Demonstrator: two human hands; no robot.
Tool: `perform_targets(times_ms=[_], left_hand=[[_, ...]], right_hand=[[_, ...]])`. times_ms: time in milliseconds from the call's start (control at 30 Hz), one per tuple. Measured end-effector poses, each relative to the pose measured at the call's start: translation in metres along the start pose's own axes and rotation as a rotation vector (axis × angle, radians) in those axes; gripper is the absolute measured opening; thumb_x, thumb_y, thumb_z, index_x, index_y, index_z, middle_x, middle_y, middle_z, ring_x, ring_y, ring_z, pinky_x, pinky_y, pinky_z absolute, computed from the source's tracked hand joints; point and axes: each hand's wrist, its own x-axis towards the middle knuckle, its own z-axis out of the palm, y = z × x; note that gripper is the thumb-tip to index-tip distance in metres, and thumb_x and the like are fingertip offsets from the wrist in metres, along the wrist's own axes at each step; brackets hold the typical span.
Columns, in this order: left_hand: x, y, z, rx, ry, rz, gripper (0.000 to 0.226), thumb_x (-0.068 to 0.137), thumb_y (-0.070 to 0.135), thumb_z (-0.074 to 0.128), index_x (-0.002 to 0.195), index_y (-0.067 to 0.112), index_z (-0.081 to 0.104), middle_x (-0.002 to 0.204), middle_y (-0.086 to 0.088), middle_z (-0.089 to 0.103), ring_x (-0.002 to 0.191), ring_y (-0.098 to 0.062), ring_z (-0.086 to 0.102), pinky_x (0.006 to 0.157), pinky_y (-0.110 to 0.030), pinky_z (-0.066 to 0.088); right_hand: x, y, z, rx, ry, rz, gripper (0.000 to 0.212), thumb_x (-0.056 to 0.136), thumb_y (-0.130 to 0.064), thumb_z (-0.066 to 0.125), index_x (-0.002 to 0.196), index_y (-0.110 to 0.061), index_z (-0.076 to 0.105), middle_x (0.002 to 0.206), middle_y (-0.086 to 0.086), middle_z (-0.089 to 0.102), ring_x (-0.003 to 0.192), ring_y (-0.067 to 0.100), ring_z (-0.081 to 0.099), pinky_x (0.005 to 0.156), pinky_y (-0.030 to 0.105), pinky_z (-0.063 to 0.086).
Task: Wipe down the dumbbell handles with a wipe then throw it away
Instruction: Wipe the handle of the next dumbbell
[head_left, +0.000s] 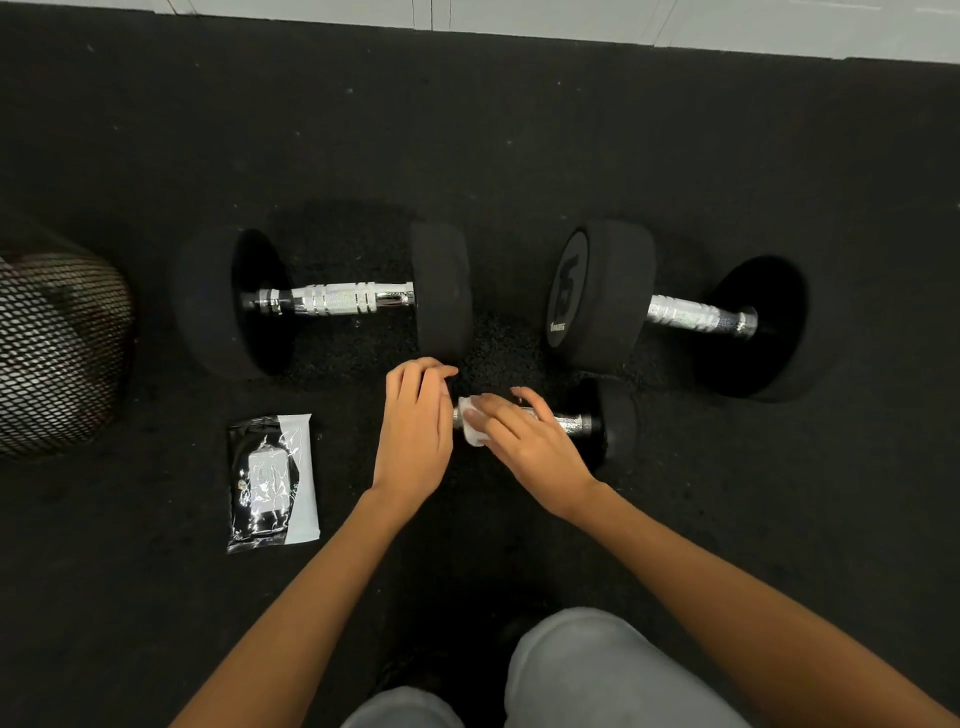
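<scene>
Kneeling on a dark rubber floor (519, 156), a person works on a small dumbbell (597, 423) that is largely hidden: the left hand (415, 431) covers its left head completely, and the right hand (530, 441) lies across most of its handle. Only a short stretch of bright knurled metal and the black right head show past the right fingers (498, 410). The left hand is curved over that hidden end, fingers together; whether it grips or merely rests there cannot be told. The right hand presses a white wipe (472, 428) against the handle, fingers lightly bent over it, and only a crumpled corner of the wipe shows between the two hands.

Two larger dumbbells lie farther back. The left one (322, 301) shows a chrome handle with ringed and knurled bands between thick matte black heads. The right one (675, 309) lies angled, its near head showing a raised mark that is too dim to read.

A flat, glossy wipe pack (272, 480), black and pale with a crinkled shine, lies on the floor left of the left hand. A metal mesh bin (57, 353) is cut off by the left edge. Grey trouser knees (597, 670) are cropped at the bottom, and a pale wall base (571, 21) runs along the top.
</scene>
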Motion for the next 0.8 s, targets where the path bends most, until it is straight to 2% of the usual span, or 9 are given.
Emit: perform_targets(times_ms=[100, 200, 333, 400, 500, 600, 700, 800], left_hand=[[0.0, -0.002, 0.002, -0.013, 0.015, -0.005, 0.038, 0.096, 0.019, 0.026, 0.114, 0.006, 0.056, 0.115, -0.009, 0.053, 0.111, -0.018, 0.043, 0.098, -0.029, 0.037], [0.0, -0.003, 0.003, -0.015, 0.022, -0.002, 0.037, 0.096, 0.018, 0.026, 0.114, 0.006, 0.057, 0.115, -0.008, 0.053, 0.11, -0.019, 0.043, 0.097, -0.027, 0.036], [0.0, -0.003, 0.004, -0.015, 0.025, 0.002, 0.037, 0.096, 0.018, 0.027, 0.113, 0.006, 0.057, 0.115, -0.008, 0.053, 0.11, -0.018, 0.042, 0.097, -0.028, 0.037], [0.0, -0.004, 0.004, -0.033, 0.022, -0.015, 0.037, 0.096, 0.019, 0.027, 0.114, 0.006, 0.057, 0.116, -0.008, 0.052, 0.111, -0.016, 0.042, 0.097, -0.028, 0.037], [0.0, -0.003, 0.004, -0.028, 0.018, -0.021, 0.04, 0.096, 0.021, 0.025, 0.114, 0.007, 0.057, 0.116, -0.008, 0.053, 0.112, -0.018, 0.043, 0.097, -0.031, 0.04], [0.0, -0.001, 0.002, -0.006, 0.009, -0.005, 0.042, 0.095, 0.023, 0.024, 0.114, 0.005, 0.057, 0.116, -0.01, 0.054, 0.112, -0.021, 0.046, 0.096, -0.034, 0.043], [-0.001, -0.001, 0.002, -0.013, 0.012, -0.012, 0.042, 0.095, 0.023, 0.023, 0.115, 0.007, 0.056, 0.117, -0.008, 0.053, 0.113, -0.019, 0.043, 0.097, -0.032, 0.042], [0.0, -0.002, 0.003, -0.011, 0.013, -0.01, 0.04, 0.095, 0.021, 0.024, 0.116, 0.008, 0.056, 0.117, -0.008, 0.052, 0.112, -0.018, 0.043, 0.098, -0.032, 0.041]], right_hand=[[-0.013, 0.008, -0.008, 0.053, 0.03, 0.04, 0.042, 0.084, -0.009, 0.066, 0.125, -0.011, 0.057, 0.131, 0.005, 0.059, 0.124, 0.017, 0.053, 0.111, 0.044, 0.03], [-0.015, 0.005, -0.012, 0.113, 0.075, 0.149, 0.035, 0.087, -0.008, 0.062, 0.121, -0.01, 0.06, 0.125, 0.003, 0.063, 0.118, 0.015, 0.057, 0.109, 0.041, 0.033], [0.007, -0.009, -0.013, 0.193, 0.072, 0.398, 0.016, 0.092, -0.011, 0.05, 0.104, -0.009, 0.061, 0.088, 0.002, 0.068, 0.079, 0.016, 0.063, 0.096, 0.041, 0.042], [0.022, -0.013, -0.013, 0.21, 0.006, 0.459, 0.017, 0.092, -0.016, 0.044, 0.097, -0.011, 0.059, 0.08, 0.002, 0.065, 0.072, 0.018, 0.06, 0.091, 0.041, 0.041], [0.029, -0.019, -0.01, 0.233, -0.041, 0.333, 0.022, 0.092, -0.021, 0.045, 0.105, -0.012, 0.061, 0.094, 0.001, 0.066, 0.087, 0.018, 0.062, 0.092, 0.036, 0.037], [0.018, -0.018, -0.011, 0.277, -0.037, 0.189, 0.032, 0.09, -0.013, 0.057, 0.121, -0.01, 0.059, 0.116, 0.004, 0.064, 0.108, 0.017, 0.059, 0.101, 0.036, 0.037], [0.0, -0.01, -0.017, 0.207, -0.023, 0.095, 0.039, 0.08, -0.001, 0.067, 0.119, -0.007, 0.061, 0.127, 0.009, 0.061, 0.12, 0.022, 0.056, 0.109, 0.044, 0.035], [-0.009, -0.003, -0.026, 0.12, -0.019, 0.14, 0.033, 0.079, -0.003, 0.067, 0.112, -0.006, 0.064, 0.123, 0.01, 0.064, 0.117, 0.021, 0.06, 0.109, 0.045, 0.037]])
